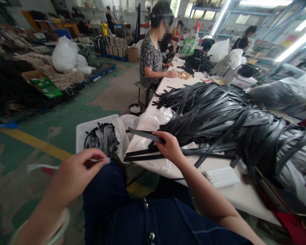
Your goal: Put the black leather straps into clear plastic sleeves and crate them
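Note:
My left hand (pixel 78 173) is raised over my lap, thumb and fingertips pinched on a thin whitish strip (pixel 35 167) that trails off to the left, blurred, with a red patch beside it. My right hand (pixel 167 144) is closed round black straps (pixel 140 133) at the near edge of the white table (pixel 148 119). Their free ends point left. Two more black straps (pixel 142 157) lie flat below that hand. A large heap of dark straps (pixel 206 109) spreads over the table behind and to its right.
A white bin (pixel 79 134) with bundled straps stands left of the table, a plastic bag (pixel 122 132) beside it. A person (pixel 153 58) sits farther along, hands near gold pieces (pixel 185 75). A white box (pixel 223 177) lies at the near right.

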Available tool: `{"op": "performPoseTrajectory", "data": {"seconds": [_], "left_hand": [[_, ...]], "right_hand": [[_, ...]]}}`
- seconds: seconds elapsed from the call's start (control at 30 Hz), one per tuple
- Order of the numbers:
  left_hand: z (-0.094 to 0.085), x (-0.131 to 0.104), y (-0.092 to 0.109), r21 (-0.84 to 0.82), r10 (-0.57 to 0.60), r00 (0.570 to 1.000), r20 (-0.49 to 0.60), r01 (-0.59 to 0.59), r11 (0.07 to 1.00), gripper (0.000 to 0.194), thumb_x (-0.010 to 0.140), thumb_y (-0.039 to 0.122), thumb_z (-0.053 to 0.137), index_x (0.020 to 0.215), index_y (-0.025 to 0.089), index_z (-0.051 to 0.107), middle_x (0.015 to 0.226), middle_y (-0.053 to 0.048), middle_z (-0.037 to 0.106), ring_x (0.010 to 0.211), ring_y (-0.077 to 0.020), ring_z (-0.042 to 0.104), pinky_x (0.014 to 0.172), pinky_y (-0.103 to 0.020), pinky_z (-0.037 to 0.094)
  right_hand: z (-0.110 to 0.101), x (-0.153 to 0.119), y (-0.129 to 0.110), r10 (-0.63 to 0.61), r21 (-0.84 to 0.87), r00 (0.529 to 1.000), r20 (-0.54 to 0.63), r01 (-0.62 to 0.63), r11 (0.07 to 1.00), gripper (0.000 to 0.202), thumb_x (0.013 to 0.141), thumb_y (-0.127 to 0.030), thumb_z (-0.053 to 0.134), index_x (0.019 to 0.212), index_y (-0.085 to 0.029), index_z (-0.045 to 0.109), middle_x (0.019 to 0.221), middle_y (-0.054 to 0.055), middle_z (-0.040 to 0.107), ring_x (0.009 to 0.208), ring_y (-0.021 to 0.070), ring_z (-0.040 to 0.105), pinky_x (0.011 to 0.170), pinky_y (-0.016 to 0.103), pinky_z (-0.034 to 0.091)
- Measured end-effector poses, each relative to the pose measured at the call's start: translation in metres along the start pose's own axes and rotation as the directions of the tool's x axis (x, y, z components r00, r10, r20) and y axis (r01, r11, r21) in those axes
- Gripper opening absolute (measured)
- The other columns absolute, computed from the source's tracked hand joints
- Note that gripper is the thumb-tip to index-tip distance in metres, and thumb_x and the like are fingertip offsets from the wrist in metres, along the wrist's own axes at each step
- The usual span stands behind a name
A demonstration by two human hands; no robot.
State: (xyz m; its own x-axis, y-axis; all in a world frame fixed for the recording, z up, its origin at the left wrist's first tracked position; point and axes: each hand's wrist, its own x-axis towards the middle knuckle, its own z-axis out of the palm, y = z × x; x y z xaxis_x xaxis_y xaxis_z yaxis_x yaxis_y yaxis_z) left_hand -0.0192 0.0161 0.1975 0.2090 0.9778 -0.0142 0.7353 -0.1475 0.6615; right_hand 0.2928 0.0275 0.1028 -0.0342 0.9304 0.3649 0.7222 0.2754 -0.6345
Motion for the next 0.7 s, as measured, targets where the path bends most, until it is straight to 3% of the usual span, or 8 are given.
{"op": "performPoseTrajectory", "data": {"seconds": [0.07, 0.13, 0.23, 0.37, 0.47, 0.6, 0.7], "left_hand": [[0.034, 0.029, 0.019, -0.134, 0.084, 0.983, 0.161, -0.063, 0.989, 0.033, 0.069, 0.041, 0.068, 0.096, 0.022, 0.069, 0.074, 0.0, 0.071, 0.07, -0.0213, 0.065, 0.065, -0.03, 0.049], [0.064, 0.05, 0.036, -0.328, 0.151, 0.948, 0.282, -0.053, 0.943, 0.046, 0.068, 0.033, 0.067, 0.111, 0.019, 0.062, 0.069, 0.001, 0.069, 0.064, -0.0194, 0.064, 0.061, -0.028, 0.048], [0.093, 0.062, 0.053, -0.419, 0.214, 0.929, 0.302, -0.072, 0.905, 0.048, 0.068, 0.022, 0.063, 0.115, 0.018, 0.057, 0.064, 0.003, 0.065, 0.058, -0.0156, 0.061, 0.055, -0.024, 0.043], [0.111, 0.062, 0.056, -0.399, 0.24, 0.93, 0.28, -0.115, 0.91, 0.033, 0.067, 0.017, 0.063, 0.1, 0.017, 0.063, 0.064, 0.004, 0.063, 0.059, -0.014, 0.058, 0.055, -0.023, 0.04], [0.119, 0.062, 0.052, -0.402, 0.244, 0.922, 0.3, -0.109, 0.909, 0.01, 0.071, 0.024, 0.063, 0.075, 0.015, 0.066, 0.061, 0.001, 0.062, 0.059, -0.0141, 0.056, 0.055, -0.023, 0.039], [0.123, 0.064, 0.047, -0.409, 0.264, 0.909, 0.324, -0.117, 0.905, 0.037, 0.082, 0.041, 0.056, 0.059, 0.014, 0.064, 0.054, -0.001, 0.058, 0.054, -0.0125, 0.051, 0.053, -0.023, 0.036], [0.124, 0.064, 0.044, -0.466, 0.332, 0.905, 0.267, -0.181, 0.866, 0.033, 0.082, 0.04, 0.06, 0.063, 0.014, 0.069, 0.063, -0.003, 0.062, 0.063, -0.014, 0.056, 0.06, -0.024, 0.04]], "right_hand": [[-0.014, -0.015, -0.017, -0.043, 0.059, 0.998, 0.053, 0.04, 0.997, 0.04, 0.079, -0.023, 0.061, 0.119, -0.021, 0.063, 0.091, 0.005, 0.067, 0.084, 0.0202, 0.062, 0.078, 0.031, 0.049], [-0.027, -0.027, -0.025, -0.017, 0.073, 0.995, 0.1, 0.01, 0.997, 0.047, 0.076, -0.024, 0.064, 0.123, -0.021, 0.062, 0.084, 0.003, 0.064, 0.077, 0.0184, 0.06, 0.073, 0.03, 0.048], [-0.047, -0.039, -0.021, 0.088, 0.131, 0.99, 0.112, -0.103, 0.986, 0.048, 0.079, -0.032, 0.065, 0.125, -0.02, 0.061, 0.08, 0.002, 0.061, 0.069, 0.016, 0.057, 0.064, 0.028, 0.045], [-0.066, -0.043, -0.005, 0.163, 0.255, 0.974, 0.159, -0.2, 0.946, 0.055, 0.082, -0.049, 0.063, 0.128, -0.02, 0.059, 0.075, 0.002, 0.058, 0.062, 0.0154, 0.052, 0.055, 0.026, 0.039], [-0.068, -0.043, -0.001, 0.157, 0.324, 0.966, 0.205, -0.218, 0.921, 0.046, 0.086, -0.055, 0.055, 0.113, -0.02, 0.067, 0.075, 0.003, 0.06, 0.066, 0.0167, 0.054, 0.059, 0.027, 0.041], [-0.063, -0.038, -0.005, 0.183, 0.42, 0.961, 0.209, -0.257, 0.871, 0.051, 0.095, -0.058, 0.038, 0.08, -0.018, 0.066, 0.069, 0.003, 0.057, 0.064, 0.0147, 0.051, 0.06, 0.026, 0.04], [-0.059, -0.034, -0.005, 0.22, 0.507, 0.956, 0.196, -0.29, 0.812, 0.056, 0.096, -0.06, 0.031, 0.072, -0.018, 0.059, 0.063, 0.001, 0.049, 0.057, 0.0125, 0.043, 0.054, 0.025, 0.036]]}}
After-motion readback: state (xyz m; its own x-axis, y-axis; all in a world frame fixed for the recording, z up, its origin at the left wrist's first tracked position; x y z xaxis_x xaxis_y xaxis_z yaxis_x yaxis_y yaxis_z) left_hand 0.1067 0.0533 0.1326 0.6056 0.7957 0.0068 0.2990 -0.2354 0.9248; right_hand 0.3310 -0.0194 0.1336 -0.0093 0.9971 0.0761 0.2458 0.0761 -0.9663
